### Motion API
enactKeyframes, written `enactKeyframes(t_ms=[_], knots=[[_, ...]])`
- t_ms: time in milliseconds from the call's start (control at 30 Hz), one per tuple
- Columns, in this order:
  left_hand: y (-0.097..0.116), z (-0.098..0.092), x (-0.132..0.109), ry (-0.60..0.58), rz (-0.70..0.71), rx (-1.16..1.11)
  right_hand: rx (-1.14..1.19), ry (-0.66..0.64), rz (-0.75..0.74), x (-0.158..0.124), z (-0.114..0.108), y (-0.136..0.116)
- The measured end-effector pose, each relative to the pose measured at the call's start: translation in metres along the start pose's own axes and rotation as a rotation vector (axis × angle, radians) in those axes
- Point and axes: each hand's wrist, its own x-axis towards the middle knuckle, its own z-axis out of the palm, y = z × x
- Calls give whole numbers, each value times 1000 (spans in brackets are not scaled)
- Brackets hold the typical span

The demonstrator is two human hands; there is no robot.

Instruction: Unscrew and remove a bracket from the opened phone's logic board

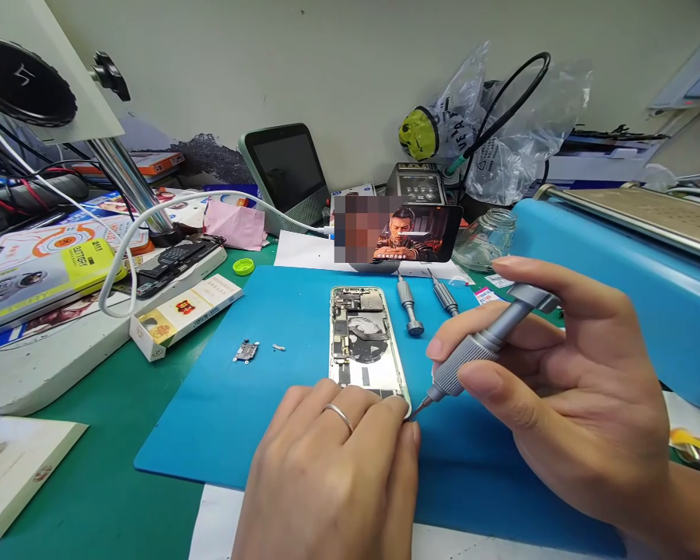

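Observation:
An opened smartphone [369, 365] lies on the blue mat with its inner parts bare. My left hand [341, 467], with a ring on one finger, covers its lower end and grips it there, fingers closed. My right hand [583, 381] is wrapped round a grey precision screwdriver [472, 354], held slanted, index finger on its end cap. The screwdriver's tip meets the phone's lower right corner beside my left fingertips; exactly what it touches is hidden. Two more screwdrivers, one [408, 306] nearer and one [443, 294] further right, lie beyond the phone.
A small circuit board [246, 351] and a tiny metal part [278, 348] lie left on the blue mat [210, 420]. A propped phone [425, 237] plays a video behind. A glass jar [490, 233], a blue machine [607, 303] and a narrow carton [187, 315] surround the mat.

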Motion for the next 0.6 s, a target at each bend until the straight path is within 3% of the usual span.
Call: enactKeyframes(t_ms=[600], knots=[[1, -2, 1, -20, -20, -14, -16, 6, -7, 0, -1, -1]])
